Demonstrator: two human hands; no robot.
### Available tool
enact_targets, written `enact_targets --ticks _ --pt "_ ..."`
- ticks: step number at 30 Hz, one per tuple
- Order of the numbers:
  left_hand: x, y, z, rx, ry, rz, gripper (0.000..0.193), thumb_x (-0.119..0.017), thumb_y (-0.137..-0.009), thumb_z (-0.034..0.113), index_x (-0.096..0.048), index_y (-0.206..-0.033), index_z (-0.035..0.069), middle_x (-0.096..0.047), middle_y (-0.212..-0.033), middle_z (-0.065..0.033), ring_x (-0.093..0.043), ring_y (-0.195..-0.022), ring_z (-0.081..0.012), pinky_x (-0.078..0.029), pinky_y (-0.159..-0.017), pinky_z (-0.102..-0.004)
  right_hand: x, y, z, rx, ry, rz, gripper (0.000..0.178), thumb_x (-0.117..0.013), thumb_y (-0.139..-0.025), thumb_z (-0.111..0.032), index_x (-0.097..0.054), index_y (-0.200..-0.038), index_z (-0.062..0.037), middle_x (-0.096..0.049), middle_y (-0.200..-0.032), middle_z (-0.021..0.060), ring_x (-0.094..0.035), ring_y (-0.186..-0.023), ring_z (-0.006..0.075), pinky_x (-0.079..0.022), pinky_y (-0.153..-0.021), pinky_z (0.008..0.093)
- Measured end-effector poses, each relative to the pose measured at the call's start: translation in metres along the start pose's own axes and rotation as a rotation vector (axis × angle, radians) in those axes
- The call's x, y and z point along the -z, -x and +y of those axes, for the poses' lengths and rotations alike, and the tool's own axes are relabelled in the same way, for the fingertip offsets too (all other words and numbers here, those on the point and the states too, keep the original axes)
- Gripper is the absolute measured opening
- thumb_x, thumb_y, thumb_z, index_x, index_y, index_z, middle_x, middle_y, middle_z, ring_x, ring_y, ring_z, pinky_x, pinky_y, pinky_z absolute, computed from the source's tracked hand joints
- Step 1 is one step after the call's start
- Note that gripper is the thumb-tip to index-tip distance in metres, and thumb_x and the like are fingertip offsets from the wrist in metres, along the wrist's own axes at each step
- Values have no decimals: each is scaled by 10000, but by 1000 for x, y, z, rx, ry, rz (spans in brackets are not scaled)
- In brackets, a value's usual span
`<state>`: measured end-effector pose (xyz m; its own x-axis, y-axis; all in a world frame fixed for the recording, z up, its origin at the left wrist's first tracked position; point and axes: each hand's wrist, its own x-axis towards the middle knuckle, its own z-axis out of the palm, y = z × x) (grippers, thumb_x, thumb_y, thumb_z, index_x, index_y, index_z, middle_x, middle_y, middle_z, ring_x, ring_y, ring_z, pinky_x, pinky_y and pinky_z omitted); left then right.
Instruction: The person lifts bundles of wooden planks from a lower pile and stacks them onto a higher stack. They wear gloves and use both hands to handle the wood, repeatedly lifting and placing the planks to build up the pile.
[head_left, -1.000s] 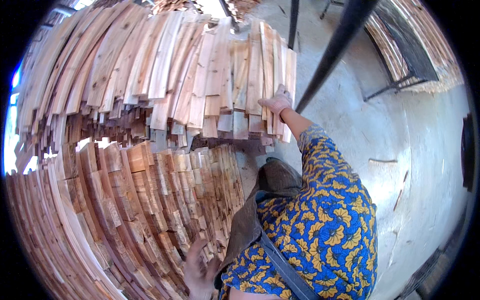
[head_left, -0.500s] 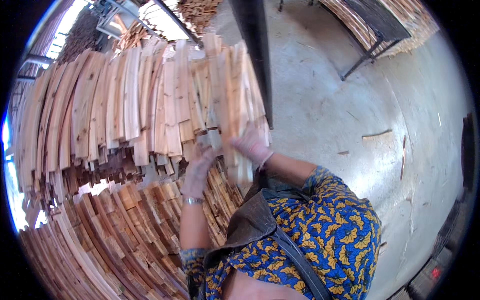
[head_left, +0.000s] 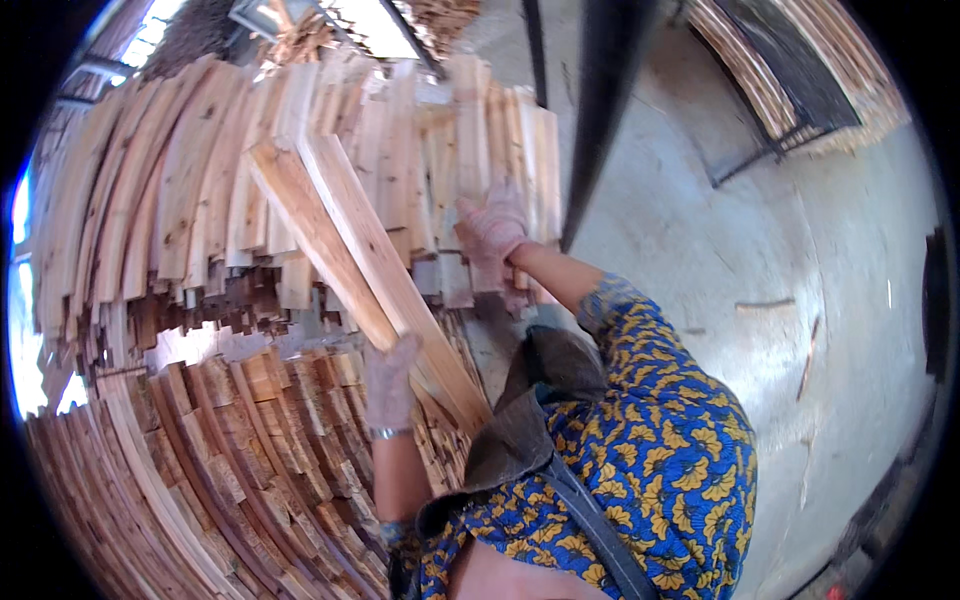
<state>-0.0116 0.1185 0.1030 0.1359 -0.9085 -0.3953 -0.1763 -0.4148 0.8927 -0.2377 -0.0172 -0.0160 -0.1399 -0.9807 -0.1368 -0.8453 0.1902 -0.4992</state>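
Observation:
My left hand (head_left: 392,378), in a pale glove with a metal watch band at the wrist, is closed round two wooden boards. The left board (head_left: 322,240) and the right board (head_left: 398,275) slant side by side across the stack, their near ends close to my apron. Farther right, my right hand (head_left: 492,235), also gloved, grips a board at the right end of the upper stack of light boards (head_left: 185,190). Its fingertips are slightly blurred, and the hand covers part of that board.
A lower stack of rougher, browner boards (head_left: 240,450) lies nearer on the left. A dark metal post (head_left: 600,110) stands right of the upper stack. Beyond it, a black metal rack (head_left: 790,70) holds more wood. Loose wood strips (head_left: 765,305) lie on the concrete floor (head_left: 690,240).
Two boards now slant to the left in my left hand. My right hand has left them and moved farther up to the stack's right end. The view has shifted slightly.

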Motion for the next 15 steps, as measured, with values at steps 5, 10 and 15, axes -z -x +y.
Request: enact_targets --ticks 5,10,15 --pt "23 48 -26 -134 224 85 689 -741 -744 82 -435 -1354 -11 -637 -1066 -96 -637 -903 -186 -553 -773 -292 6 -67 -40 -237 -290 -69 965 -737 -749 -448 -279 -1499 -49 -436 -1403 283 -451 -1304 412 -392 -1080 458" --pt "20 75 4 -59 159 98 653 -743 -727 158 -502 -1316 13 -617 -1078 -60 -618 -900 -189 -531 -801 -306 -39 -69 7 -344 -406 32 814 -711 -803 -309 -328 -1455 -6 -452 -1401 287 -477 -1277 415 -415 -1060 439" --pt "6 65 27 -165 284 144 577 -733 -757 83 -509 -1283 9 -642 -1057 -88 -639 -908 -182 -553 -752 -287 -23 25 18 234 -672 -40 1093 -745 -779 -398 -88 -1531 48 -324 -1502 310 -326 -1411 417 -322 -1153 408"
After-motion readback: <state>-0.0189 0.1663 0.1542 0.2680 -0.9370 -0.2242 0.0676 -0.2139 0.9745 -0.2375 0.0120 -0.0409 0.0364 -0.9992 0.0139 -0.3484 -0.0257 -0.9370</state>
